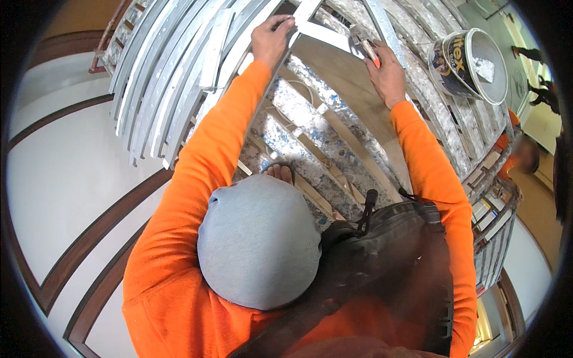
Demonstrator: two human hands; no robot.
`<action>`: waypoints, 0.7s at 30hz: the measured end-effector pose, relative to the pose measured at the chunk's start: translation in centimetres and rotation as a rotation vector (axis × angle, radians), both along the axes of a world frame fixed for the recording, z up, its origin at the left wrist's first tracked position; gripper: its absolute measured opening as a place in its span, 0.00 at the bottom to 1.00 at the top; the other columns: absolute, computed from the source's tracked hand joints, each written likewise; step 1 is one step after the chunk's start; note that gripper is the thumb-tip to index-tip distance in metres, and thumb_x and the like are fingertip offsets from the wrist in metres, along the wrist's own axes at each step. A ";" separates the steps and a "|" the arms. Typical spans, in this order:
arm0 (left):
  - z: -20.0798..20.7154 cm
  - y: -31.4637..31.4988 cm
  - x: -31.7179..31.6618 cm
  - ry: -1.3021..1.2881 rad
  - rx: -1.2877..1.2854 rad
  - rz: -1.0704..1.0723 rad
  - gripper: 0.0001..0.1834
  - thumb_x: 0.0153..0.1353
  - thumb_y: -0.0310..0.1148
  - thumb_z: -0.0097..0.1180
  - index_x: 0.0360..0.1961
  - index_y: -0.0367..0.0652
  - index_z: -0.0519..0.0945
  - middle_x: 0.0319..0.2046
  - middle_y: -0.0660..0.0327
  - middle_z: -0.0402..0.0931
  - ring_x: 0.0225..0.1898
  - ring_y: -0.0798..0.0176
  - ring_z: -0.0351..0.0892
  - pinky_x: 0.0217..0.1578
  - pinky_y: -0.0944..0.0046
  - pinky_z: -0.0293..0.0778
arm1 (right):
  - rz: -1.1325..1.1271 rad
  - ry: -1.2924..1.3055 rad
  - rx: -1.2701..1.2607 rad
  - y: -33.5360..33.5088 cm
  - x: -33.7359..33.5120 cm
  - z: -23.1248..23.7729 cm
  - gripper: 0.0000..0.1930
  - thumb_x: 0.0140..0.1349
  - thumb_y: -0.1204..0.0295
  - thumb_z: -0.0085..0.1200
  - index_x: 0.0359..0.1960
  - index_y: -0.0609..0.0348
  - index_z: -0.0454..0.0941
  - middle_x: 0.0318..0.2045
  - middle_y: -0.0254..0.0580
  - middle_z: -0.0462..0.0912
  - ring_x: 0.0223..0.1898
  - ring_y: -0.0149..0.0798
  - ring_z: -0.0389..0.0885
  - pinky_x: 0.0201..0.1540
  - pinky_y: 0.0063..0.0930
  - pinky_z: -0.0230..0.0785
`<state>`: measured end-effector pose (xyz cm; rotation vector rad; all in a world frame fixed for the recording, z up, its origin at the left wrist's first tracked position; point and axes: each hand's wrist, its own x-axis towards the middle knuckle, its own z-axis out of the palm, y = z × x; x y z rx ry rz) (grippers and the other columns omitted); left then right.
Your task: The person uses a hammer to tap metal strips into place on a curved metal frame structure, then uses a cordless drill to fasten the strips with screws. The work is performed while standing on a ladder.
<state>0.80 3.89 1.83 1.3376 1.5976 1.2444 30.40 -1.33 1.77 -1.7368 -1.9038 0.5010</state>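
Observation:
My left hand [273,40] is closed with its fingertips on the edge of a light metal strip [305,11], at the corner where it meets a white crosspiece [325,34]. At the crosspiece's other end, my right hand [387,74] grips a hand tool [372,55] with a metal head and a red-orange grip; its exact kind is partly hidden by my fingers. The tool's head touches or lies very near a second metal strip [382,24]. A brownish board surface [334,71] shows below the crosspiece, between my hands.
Long metal channels [161,77] lie stacked at the left. Paint-spattered planks [304,113] with gaps between them lie beneath me. A white plastic bucket [496,65] stands at the right. Dark bag straps [394,238] hang before me. Another person in orange [507,149] is beyond the scaffold rails.

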 end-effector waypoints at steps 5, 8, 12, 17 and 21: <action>-3.2 2.0 1.3 -0.038 0.070 0.016 0.10 0.62 0.33 0.68 0.42 0.40 0.90 0.40 0.58 0.88 0.42 0.64 0.85 0.49 0.64 0.78 | -0.018 -0.152 -0.127 0.3 -0.5 -0.3 0.20 0.62 0.65 0.64 0.54 0.55 0.77 0.58 0.47 0.80 0.52 0.58 0.82 0.53 0.49 0.76; -3.5 1.7 1.4 0.014 0.090 0.012 0.10 0.64 0.34 0.67 0.43 0.42 0.91 0.41 0.61 0.88 0.44 0.65 0.85 0.51 0.66 0.77 | -0.021 -0.118 -0.085 0.1 -0.5 -0.6 0.20 0.61 0.66 0.65 0.54 0.55 0.76 0.55 0.49 0.80 0.51 0.58 0.83 0.51 0.49 0.76; -2.8 1.2 1.9 0.022 0.076 0.023 0.09 0.64 0.35 0.67 0.41 0.43 0.91 0.42 0.59 0.88 0.45 0.63 0.85 0.52 0.63 0.77 | 0.013 -0.129 -0.065 -0.3 -0.4 -0.7 0.19 0.61 0.65 0.65 0.53 0.55 0.77 0.54 0.48 0.81 0.50 0.58 0.83 0.50 0.48 0.77; -3.0 1.4 1.6 0.116 0.105 0.019 0.10 0.63 0.36 0.68 0.41 0.43 0.91 0.43 0.59 0.88 0.45 0.63 0.85 0.52 0.63 0.78 | 0.060 -0.142 -0.045 0.0 -0.6 -0.5 0.18 0.62 0.65 0.65 0.52 0.54 0.77 0.55 0.46 0.80 0.50 0.58 0.82 0.50 0.48 0.77; -3.6 1.4 1.5 0.154 0.137 0.024 0.09 0.63 0.36 0.68 0.41 0.44 0.91 0.42 0.60 0.88 0.44 0.63 0.86 0.51 0.63 0.78 | 0.020 -0.143 -0.079 0.3 -0.6 -0.3 0.18 0.63 0.63 0.65 0.52 0.54 0.79 0.55 0.44 0.80 0.50 0.57 0.83 0.50 0.46 0.77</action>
